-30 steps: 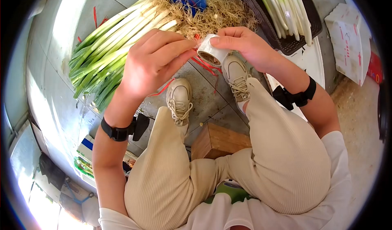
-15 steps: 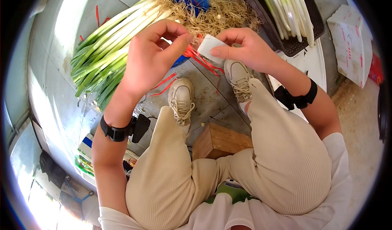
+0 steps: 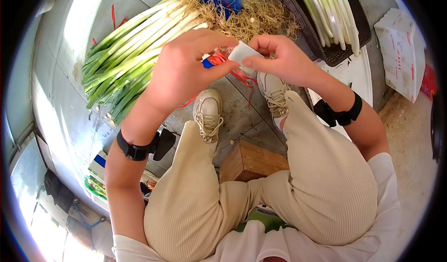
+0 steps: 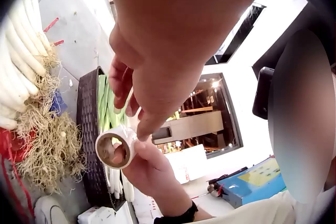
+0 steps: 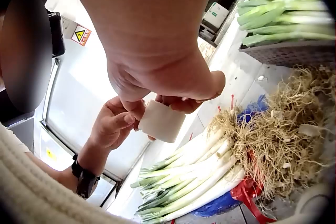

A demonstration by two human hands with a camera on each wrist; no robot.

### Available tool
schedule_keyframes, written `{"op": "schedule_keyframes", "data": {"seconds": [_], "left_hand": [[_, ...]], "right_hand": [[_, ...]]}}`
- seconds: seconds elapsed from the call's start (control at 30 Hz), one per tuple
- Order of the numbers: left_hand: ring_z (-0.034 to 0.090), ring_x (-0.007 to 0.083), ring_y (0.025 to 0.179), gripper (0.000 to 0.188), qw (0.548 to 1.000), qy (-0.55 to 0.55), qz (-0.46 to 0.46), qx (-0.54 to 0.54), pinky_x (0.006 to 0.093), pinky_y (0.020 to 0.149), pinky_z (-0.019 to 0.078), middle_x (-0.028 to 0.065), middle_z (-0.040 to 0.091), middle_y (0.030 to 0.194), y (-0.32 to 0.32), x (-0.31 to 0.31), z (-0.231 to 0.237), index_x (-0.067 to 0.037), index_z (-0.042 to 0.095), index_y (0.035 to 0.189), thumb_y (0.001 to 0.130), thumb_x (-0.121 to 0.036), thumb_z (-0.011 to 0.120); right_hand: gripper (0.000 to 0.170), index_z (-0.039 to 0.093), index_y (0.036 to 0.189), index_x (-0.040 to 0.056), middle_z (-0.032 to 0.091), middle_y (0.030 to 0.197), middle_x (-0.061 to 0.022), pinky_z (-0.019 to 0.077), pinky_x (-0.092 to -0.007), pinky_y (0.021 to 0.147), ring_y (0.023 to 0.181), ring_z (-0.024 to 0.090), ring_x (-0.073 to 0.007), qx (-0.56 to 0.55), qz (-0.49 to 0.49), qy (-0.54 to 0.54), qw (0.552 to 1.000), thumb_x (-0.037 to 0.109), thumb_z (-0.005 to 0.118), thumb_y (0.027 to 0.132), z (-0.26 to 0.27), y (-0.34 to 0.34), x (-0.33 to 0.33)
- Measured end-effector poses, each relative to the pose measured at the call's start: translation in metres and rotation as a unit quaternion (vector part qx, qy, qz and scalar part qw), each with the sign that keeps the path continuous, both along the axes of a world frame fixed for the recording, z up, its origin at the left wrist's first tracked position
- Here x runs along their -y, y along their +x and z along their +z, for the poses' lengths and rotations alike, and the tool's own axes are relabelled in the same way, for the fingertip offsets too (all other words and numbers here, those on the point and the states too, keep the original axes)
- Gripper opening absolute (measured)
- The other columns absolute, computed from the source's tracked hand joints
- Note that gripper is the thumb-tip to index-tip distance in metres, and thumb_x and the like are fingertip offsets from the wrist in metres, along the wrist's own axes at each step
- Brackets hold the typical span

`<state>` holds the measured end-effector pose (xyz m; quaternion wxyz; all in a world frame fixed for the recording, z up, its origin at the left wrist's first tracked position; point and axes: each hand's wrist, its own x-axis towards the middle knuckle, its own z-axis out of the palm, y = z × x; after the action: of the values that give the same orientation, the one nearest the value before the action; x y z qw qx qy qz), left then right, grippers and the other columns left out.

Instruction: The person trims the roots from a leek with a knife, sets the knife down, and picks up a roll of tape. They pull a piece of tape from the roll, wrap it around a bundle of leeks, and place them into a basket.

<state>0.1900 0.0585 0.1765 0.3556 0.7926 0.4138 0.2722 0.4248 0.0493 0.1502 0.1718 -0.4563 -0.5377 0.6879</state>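
Observation:
In the head view, a white roll of tape is held up above the floor between my two hands. My right hand grips it at its right side, and a finger shows inside its core in the left wrist view. My left hand, blurred, bends round the roll's left edge, fingertips above and thumb below. Beyond the hands lies a bundle of long green onions with roots and a blue wrap. Red strips hang near the roll.
A dark woven basket holding more green onions stands at the upper right, near a white carton. A wooden block sits between the person's legs, behind the shoes.
My left hand first drew back left from the roll, then came in again to its left edge. The roll turned in my right hand, hiding its core from the head view.

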Motion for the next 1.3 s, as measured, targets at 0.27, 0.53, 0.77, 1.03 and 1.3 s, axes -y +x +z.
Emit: {"op": "schedule_keyframes", "data": {"seconds": [0.27,0.53,0.77,1.03,1.3], "left_hand": [[0.064,0.0213,0.068,0.010,0.988,0.143,-0.022,-0.056,0.0339,0.060,0.0530,0.0018,0.067,0.075,0.003,-0.003,-0.014,-0.011,0.072,0.085,0.076,-0.011,0.076],[0.066,0.0203,0.067,0.011,0.989,0.124,0.020,-0.076,0.0308,0.060,0.0550,0.0058,0.070,0.081,0.005,-0.006,-0.019,-0.006,0.071,0.087,0.076,-0.007,0.075],[0.066,0.0203,0.067,0.018,0.994,0.088,0.060,-0.032,0.0308,0.060,0.0536,0.0064,0.069,0.081,-0.002,-0.002,-0.020,-0.008,0.071,0.091,0.081,-0.022,0.076],[0.065,0.0114,0.065,0.038,0.882,-0.346,0.320,-0.010,0.0275,0.060,0.0532,0.0054,0.070,0.082,-0.081,0.012,-0.088,-0.001,0.071,0.096,0.088,-0.038,0.071],[0.062,0.0260,0.104,0.069,0.640,-0.517,0.490,0.287,0.0318,0.087,0.0545,0.0184,0.057,0.125,-0.157,0.054,-0.133,0.004,0.045,0.136,0.088,-0.035,0.075]], "right_hand": [[0.017,0.061,0.086,0.0008,0.064,0.075,0.0001,0.0447,-0.0234,0.060,0.067,0.056,-0.0031,-0.005,-0.002,0.035,0.999,0.016,0.070,0.089,-0.007,0.001,0.005],[0.013,0.059,0.089,0.0030,0.065,0.077,-0.0030,0.0455,-0.0246,0.058,0.067,0.059,-0.0058,0.018,0.051,0.011,0.999,0.014,0.067,0.091,0.002,0.001,0.002],[0.018,0.056,0.106,0.0020,0.070,0.093,-0.0102,0.0518,-0.0284,0.075,0.085,0.068,-0.0127,-0.054,-0.007,-0.153,0.987,0.015,0.060,0.094,-0.002,-0.004,0.002],[0.025,0.059,0.110,0.0022,0.066,0.089,-0.0056,0.0479,-0.0290,0.083,0.086,0.063,-0.0134,-0.076,-0.064,-0.211,0.972,0.024,0.056,0.098,-0.021,0.006,-0.002],[0.026,0.060,0.108,0.0046,0.070,0.090,-0.0091,0.0521,-0.0292,0.075,0.082,0.066,-0.0143,-0.071,-0.075,-0.195,0.975,0.028,0.060,0.097,-0.035,0.011,-0.003]]}}
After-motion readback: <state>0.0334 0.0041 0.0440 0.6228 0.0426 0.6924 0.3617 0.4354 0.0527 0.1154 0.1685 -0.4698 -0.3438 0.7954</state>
